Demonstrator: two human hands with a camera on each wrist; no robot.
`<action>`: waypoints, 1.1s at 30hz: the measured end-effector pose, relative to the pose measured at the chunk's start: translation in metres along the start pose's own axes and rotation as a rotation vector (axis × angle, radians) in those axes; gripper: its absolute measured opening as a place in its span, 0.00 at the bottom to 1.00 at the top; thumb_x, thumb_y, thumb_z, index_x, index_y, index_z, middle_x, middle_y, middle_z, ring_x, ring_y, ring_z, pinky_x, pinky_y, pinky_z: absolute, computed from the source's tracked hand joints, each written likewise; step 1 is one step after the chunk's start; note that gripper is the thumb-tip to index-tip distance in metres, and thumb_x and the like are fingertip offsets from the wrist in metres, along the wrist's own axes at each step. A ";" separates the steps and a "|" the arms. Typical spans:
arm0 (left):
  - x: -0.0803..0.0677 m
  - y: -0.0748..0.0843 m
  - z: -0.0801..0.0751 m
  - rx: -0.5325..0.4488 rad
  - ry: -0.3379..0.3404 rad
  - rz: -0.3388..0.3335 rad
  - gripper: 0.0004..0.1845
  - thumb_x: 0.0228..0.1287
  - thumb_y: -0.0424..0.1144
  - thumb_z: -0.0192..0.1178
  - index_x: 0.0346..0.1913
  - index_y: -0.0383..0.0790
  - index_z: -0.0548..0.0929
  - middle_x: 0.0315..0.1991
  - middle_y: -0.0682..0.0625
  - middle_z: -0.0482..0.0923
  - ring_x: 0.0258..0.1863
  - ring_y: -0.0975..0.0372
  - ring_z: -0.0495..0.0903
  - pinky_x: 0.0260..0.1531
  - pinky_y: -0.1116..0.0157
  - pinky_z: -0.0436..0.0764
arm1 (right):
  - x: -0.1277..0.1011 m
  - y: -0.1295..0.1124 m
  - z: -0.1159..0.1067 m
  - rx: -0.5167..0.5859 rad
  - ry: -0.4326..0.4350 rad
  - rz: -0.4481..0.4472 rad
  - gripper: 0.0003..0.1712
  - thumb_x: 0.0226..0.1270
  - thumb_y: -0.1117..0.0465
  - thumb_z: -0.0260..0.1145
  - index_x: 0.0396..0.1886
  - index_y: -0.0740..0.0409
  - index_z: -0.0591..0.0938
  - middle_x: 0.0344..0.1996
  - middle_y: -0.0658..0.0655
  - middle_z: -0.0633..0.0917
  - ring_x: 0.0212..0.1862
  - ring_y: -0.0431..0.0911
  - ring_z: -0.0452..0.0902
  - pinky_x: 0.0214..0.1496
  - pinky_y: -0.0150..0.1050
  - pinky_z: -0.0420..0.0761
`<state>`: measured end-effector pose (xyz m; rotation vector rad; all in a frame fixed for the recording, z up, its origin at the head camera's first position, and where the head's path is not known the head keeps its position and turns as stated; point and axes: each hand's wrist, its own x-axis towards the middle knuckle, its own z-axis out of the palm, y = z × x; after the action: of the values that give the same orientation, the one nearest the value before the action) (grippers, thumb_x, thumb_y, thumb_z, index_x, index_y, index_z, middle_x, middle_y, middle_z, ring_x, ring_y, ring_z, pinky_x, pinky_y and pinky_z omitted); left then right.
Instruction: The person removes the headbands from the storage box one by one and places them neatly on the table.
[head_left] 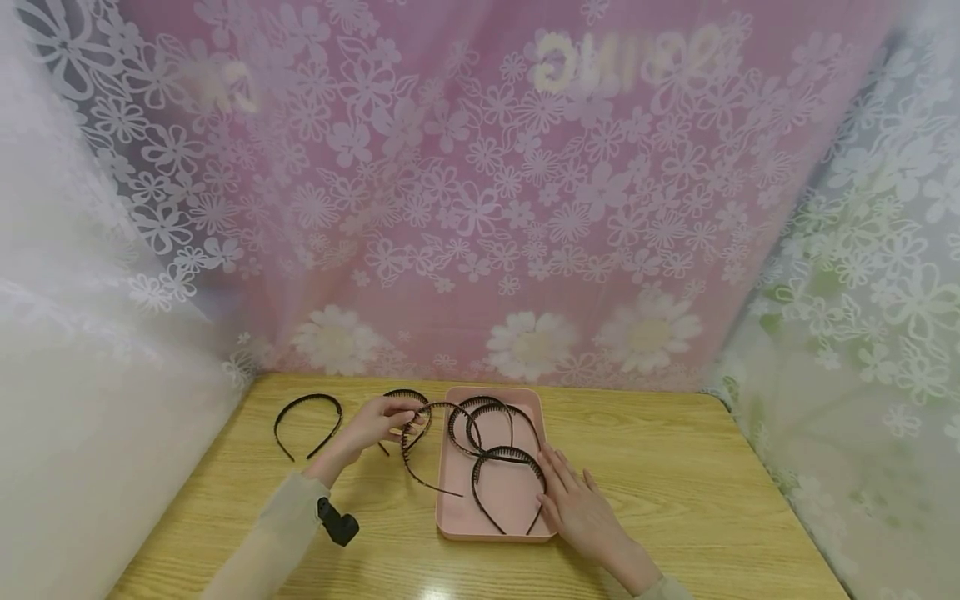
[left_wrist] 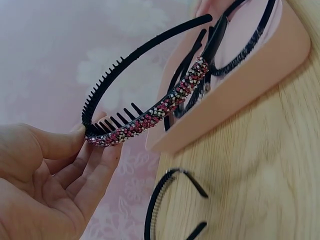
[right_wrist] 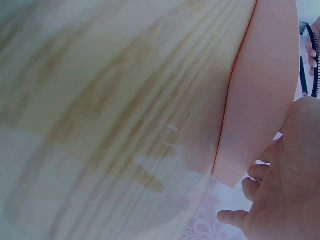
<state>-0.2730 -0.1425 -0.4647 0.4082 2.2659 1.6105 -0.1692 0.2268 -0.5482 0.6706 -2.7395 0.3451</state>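
Observation:
My left hand [head_left: 375,423] pinches a black toothed headband [left_wrist: 150,119] at the middle of its arch, between thumb and fingers. Pink and silver stones cover part of its band. It is held up at the left side of a pink tray [head_left: 454,518], one end overlapping the tray in the left wrist view. Several black headbands lie inside, one of them, a toothed headband [head_left: 476,493], at the front. My right hand [head_left: 581,504] rests against the tray's right edge with its fingers extended. In the right wrist view that hand [right_wrist: 285,175] is beside the tray's outer wall [right_wrist: 262,90].
On the wooden table [head_left: 375,542], a black headband [head_left: 279,421] lies at the far left. Another headband [head_left: 405,392] lies behind my left hand. A pink flowered curtain [head_left: 465,250] hangs along the table's back edge, with pale flowered sheets at both sides.

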 end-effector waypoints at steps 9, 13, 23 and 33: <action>-0.013 -0.015 -0.023 -0.001 0.030 -0.009 0.20 0.81 0.34 0.49 0.68 0.28 0.74 0.56 0.33 0.81 0.52 0.45 0.83 0.46 0.55 0.85 | 0.003 -0.003 -0.003 0.010 -0.064 0.052 0.34 0.78 0.55 0.60 0.77 0.64 0.65 0.77 0.63 0.64 0.75 0.61 0.62 0.66 0.71 0.67; -0.019 -0.021 -0.033 0.006 0.033 -0.003 0.21 0.81 0.34 0.49 0.69 0.26 0.72 0.58 0.31 0.79 0.52 0.46 0.83 0.47 0.55 0.85 | 0.002 0.001 0.003 0.000 -0.018 0.023 0.34 0.77 0.54 0.60 0.76 0.63 0.66 0.75 0.63 0.66 0.73 0.61 0.64 0.63 0.71 0.69; -0.034 -0.028 -0.055 0.019 0.063 -0.035 0.23 0.81 0.36 0.50 0.71 0.26 0.70 0.55 0.38 0.82 0.51 0.50 0.84 0.50 0.54 0.84 | 0.001 0.001 0.004 -0.007 -0.022 0.027 0.34 0.78 0.53 0.60 0.76 0.64 0.66 0.76 0.63 0.66 0.74 0.60 0.63 0.64 0.70 0.69; -0.051 -0.041 -0.070 0.028 0.055 -0.050 0.22 0.81 0.33 0.47 0.70 0.24 0.70 0.58 0.31 0.79 0.53 0.44 0.82 0.47 0.55 0.84 | 0.002 -0.003 -0.003 0.032 -0.023 0.026 0.33 0.77 0.56 0.60 0.76 0.66 0.66 0.75 0.65 0.65 0.73 0.62 0.64 0.63 0.72 0.68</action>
<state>-0.2578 -0.2362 -0.4769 0.3159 2.3223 1.5861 -0.1688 0.2245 -0.5440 0.6518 -2.7716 0.3902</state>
